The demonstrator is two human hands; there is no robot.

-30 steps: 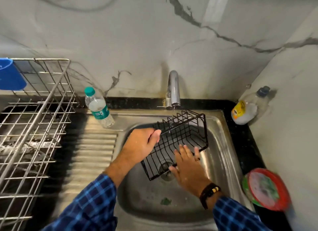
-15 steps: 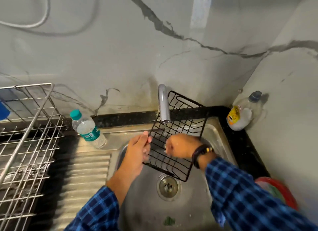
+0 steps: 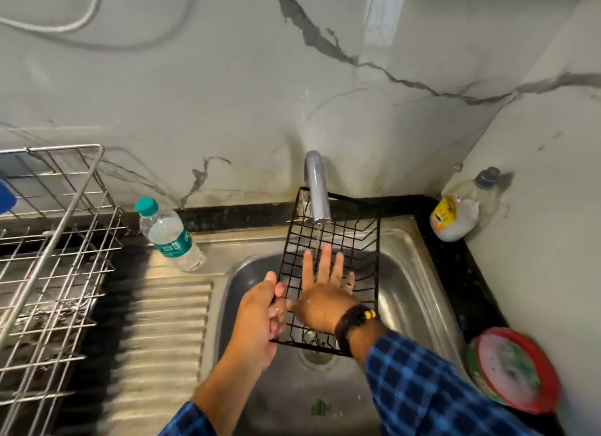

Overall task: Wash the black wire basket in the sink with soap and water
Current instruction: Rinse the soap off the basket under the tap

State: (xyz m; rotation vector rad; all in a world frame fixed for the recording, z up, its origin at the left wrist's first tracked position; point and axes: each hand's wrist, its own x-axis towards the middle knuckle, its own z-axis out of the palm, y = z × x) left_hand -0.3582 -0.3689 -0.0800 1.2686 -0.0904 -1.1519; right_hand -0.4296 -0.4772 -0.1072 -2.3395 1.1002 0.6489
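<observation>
Gripping the black wire basket (image 3: 360, 249), your left hand (image 3: 260, 310) curls round its left edge. Your right hand (image 3: 322, 300) lies flat on it.

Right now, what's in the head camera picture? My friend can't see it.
A person's left hand grips a black wire basket under a running tap over a steel sink, while the right hand lies flat, fingers spread, on its mesh. A water bottle and dish rack sit to the left.
</observation>
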